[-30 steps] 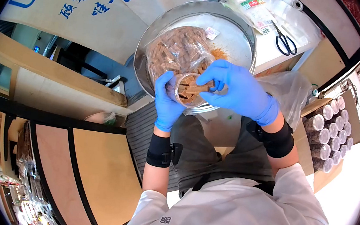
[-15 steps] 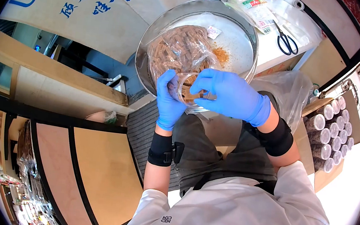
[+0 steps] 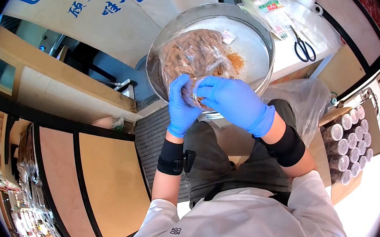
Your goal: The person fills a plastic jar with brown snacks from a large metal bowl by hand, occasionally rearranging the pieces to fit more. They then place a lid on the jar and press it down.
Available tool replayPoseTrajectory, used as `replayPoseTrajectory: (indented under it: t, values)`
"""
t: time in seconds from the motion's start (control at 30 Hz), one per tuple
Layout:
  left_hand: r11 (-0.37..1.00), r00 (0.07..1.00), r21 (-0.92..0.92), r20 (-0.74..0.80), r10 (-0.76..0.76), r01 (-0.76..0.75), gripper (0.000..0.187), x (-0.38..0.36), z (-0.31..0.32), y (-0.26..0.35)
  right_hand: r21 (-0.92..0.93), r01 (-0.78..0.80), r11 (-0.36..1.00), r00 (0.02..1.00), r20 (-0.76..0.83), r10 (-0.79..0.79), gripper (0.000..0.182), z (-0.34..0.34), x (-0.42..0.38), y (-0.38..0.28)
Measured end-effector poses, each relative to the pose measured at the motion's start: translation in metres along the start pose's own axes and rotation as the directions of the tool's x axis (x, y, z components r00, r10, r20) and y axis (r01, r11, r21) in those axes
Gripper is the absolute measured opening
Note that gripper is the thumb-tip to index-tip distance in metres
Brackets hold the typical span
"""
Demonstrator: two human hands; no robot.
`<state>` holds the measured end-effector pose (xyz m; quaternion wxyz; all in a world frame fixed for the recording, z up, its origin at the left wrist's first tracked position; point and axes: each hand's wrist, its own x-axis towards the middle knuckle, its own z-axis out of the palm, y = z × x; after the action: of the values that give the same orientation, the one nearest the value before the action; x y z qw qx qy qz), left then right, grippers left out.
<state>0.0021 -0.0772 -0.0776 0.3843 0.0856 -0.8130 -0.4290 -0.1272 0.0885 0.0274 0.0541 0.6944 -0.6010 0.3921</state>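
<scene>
My left hand [image 3: 182,109], in a blue glove, is wrapped round a clear plastic jar [image 3: 187,94] tilted with its mouth to the right. Over that mouth are the bent, closed fingers of my right hand [image 3: 240,101], also gloved in blue. The right fingertips are hidden at the opening, so what they grip does not show. Just beyond both hands, a clear bag of brown stick-like pieces [image 3: 192,53] lies in a large round metal pan [image 3: 177,22]. Orange-brown crumbs [image 3: 236,62] and a small white label [image 3: 229,37] are beside the bag.
Black-handled scissors [image 3: 304,49] and a printed plastic packet [image 3: 274,15] lie on the white table at the upper right. A cardboard box holds several lidded jars [image 3: 344,145] at right. A clear plastic bag [image 3: 302,103] hangs near my right knee.
My right hand has moved slightly left, and its fingers now cover more of the jar's mouth. My left hand still holds the jar. The whole view has shifted slightly.
</scene>
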Motion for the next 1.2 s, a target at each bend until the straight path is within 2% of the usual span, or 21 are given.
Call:
replayPoseTrajectory:
  t: [0.1, 0.2, 0.27, 0.33, 0.4, 0.47, 0.5, 0.53, 0.57, 0.67, 0.77, 0.8, 0.87, 0.97, 1.07, 1.2]
  values:
    - [0.992, 0.998, 0.112, -0.036, 0.058, -0.054, 0.092, 0.004, 0.001, 0.008, -0.021, 0.002, 1.0, 1.0, 0.01, -0.002, 0.017, 0.002, 0.001, 0.003]
    - [0.987, 0.997, 0.148, -0.046, 0.064, -0.057, 0.092, 0.005, 0.0, 0.013, -0.038, -0.042, 0.998, 0.999, 0.006, 0.042, 0.02, 0.002, 0.001, 0.0]
    - [0.988, 0.996, 0.139, -0.049, 0.072, -0.065, 0.092, 0.005, 0.001, 0.011, 0.066, -0.117, 0.991, 0.99, -0.072, 0.122, 0.02, 0.001, 0.001, -0.003]
    - [0.988, 0.995, 0.135, -0.061, 0.081, -0.072, 0.092, 0.006, 0.002, 0.011, 0.078, -0.105, 0.991, 0.989, -0.098, 0.113, 0.021, 0.004, 0.001, 0.001]
    - [0.991, 0.986, 0.093, -0.124, 0.11, -0.099, 0.08, 0.008, 0.004, 0.012, 0.095, -0.093, 0.991, 0.987, -0.12, 0.104, 0.021, 0.005, 0.001, 0.003]
    - [0.986, 0.985, 0.134, -0.132, 0.114, -0.096, 0.079, 0.009, 0.003, 0.023, 0.111, -0.136, 0.984, 0.98, -0.128, 0.15, 0.021, 0.003, 0.002, 0.002]
    - [0.981, 0.985, 0.17, -0.126, 0.118, -0.096, 0.077, 0.009, 0.002, 0.026, 0.111, -0.128, 0.986, 0.982, -0.122, 0.141, 0.021, 0.003, 0.003, 0.001]
    - [0.979, 0.991, 0.191, -0.097, 0.089, -0.069, 0.086, 0.008, 0.0, 0.025, 0.111, -0.144, 0.983, 0.978, -0.137, 0.158, 0.02, 0.003, 0.003, 0.0]
    - [0.979, 0.99, 0.192, -0.107, 0.09, -0.068, 0.086, 0.008, -0.001, 0.023, 0.11, -0.16, 0.981, 0.973, -0.15, 0.175, 0.019, 0.003, 0.003, -0.001]
    - [0.978, 0.989, 0.197, -0.116, 0.095, -0.07, 0.082, 0.009, -0.001, 0.026, 0.007, -0.129, 0.992, 0.971, -0.2, 0.128, 0.018, 0.002, 0.001, -0.004]
    - [0.972, 0.986, 0.222, -0.128, 0.103, -0.073, 0.076, 0.009, -0.002, 0.033, 0.014, -0.152, 0.988, 0.965, -0.214, 0.151, 0.018, -0.006, 0.003, -0.014]
    - [0.97, 0.984, 0.23, -0.137, 0.109, -0.076, 0.075, 0.01, -0.002, 0.034, 0.013, -0.146, 0.989, 0.967, -0.209, 0.146, 0.018, -0.007, 0.002, -0.015]
    - [0.968, 0.982, 0.239, -0.152, 0.116, -0.077, 0.074, 0.01, -0.002, 0.033, -0.075, -0.17, 0.983, 0.982, -0.096, 0.162, 0.018, -0.009, -0.001, -0.015]
    - [0.972, 0.984, 0.224, -0.14, 0.108, -0.075, 0.075, 0.009, -0.002, 0.032, -0.074, -0.104, 0.992, 0.994, -0.041, 0.101, 0.018, -0.007, -0.001, -0.013]
    - [0.962, 0.985, 0.261, -0.126, 0.114, -0.078, 0.078, 0.009, -0.004, 0.031, -0.01, -0.133, 0.991, 0.99, 0.05, 0.133, 0.02, -0.007, -0.002, -0.009]
    - [0.977, 0.993, 0.211, -0.107, 0.059, -0.036, 0.078, 0.008, -0.004, 0.028, 0.014, -0.088, 0.996, 0.996, 0.016, 0.088, 0.023, -0.012, -0.002, -0.008]
